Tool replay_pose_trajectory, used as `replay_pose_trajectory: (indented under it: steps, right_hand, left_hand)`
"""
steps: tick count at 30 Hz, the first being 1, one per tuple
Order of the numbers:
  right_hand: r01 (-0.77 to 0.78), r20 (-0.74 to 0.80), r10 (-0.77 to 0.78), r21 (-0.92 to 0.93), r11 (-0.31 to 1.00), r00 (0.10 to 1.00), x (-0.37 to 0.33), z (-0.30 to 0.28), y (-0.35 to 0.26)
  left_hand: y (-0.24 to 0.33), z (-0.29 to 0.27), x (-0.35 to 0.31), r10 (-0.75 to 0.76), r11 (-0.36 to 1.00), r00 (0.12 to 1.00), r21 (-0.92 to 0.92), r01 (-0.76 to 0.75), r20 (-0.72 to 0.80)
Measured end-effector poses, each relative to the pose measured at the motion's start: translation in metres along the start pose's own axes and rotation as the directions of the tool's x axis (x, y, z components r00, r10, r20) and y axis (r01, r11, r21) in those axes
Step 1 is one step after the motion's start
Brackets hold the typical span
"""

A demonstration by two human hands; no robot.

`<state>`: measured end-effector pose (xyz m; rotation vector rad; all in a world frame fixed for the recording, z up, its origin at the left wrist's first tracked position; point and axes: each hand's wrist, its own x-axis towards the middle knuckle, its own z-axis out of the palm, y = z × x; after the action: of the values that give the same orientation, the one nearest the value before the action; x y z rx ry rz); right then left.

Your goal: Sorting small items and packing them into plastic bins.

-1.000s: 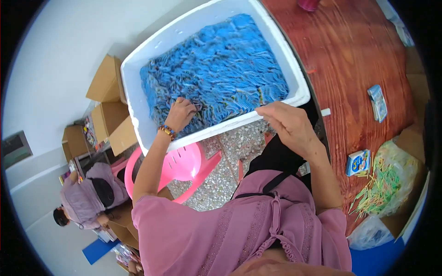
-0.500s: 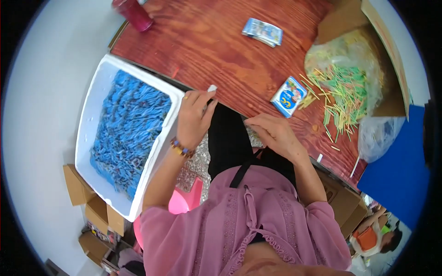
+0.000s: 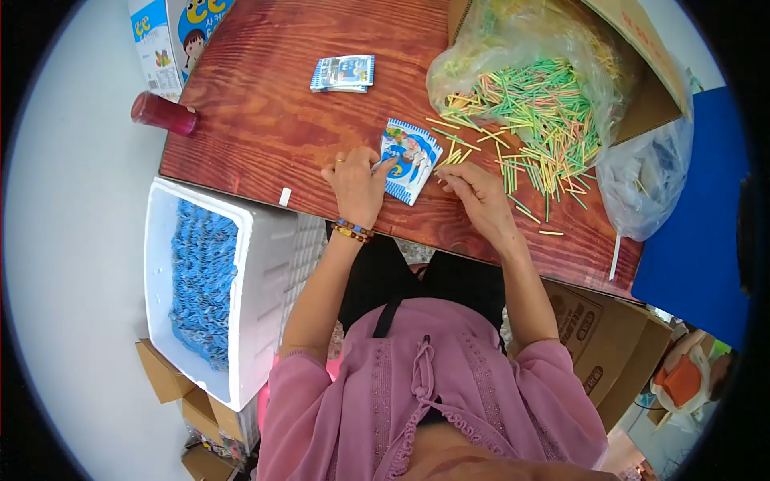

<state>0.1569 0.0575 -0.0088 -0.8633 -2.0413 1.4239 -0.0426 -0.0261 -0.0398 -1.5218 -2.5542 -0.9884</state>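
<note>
A blue and white packet (image 3: 413, 172) lies on the wooden table in front of me, tilted slightly. My left hand (image 3: 358, 188) is at its left side, the thumb over the packet's face and the fingers at its edge. On the packet's other side, my right hand (image 3: 480, 200) has its fingers bent together beside a few thin yellow sticks (image 3: 455, 154). What its fingertips hold, if anything, is too small to tell. Beyond it, a heap of green, yellow and pink sticks (image 3: 553, 104) spills out of a clear plastic bag (image 3: 449, 68).
More packets (image 3: 343, 74) lie stacked farther back. A red jar (image 3: 164, 114) rests at the table's left, near a printed box (image 3: 156, 48). A white foam bin (image 3: 241, 321) of blue packets stands beside the table. A cardboard box (image 3: 654, 108) surrounds the bag at right.
The view has shifted. My hands have moved from the table's front edge onto the tabletop: the left now touches the packet, and the right has reached the loose sticks beside it.
</note>
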Motion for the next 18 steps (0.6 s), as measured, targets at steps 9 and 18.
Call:
replay_pose_trajectory:
  steps: [9, 18]
  right_hand:
    - [0.104, -0.036, -0.104, -0.003, 0.995, 0.994, 0.021, -0.024, 0.006]
    - [0.061, 0.04, -0.057, -0.122, 0.991, 0.998, 0.077, 0.01, 0.006]
  left_hand:
    - [0.005, -0.012, 0.011, 0.16, 0.982, 0.967, -0.068, -0.176, -0.196]
    - [0.0, -0.017, 0.026, 0.274, 0.94, 0.957, -0.181, -0.288, -0.1]
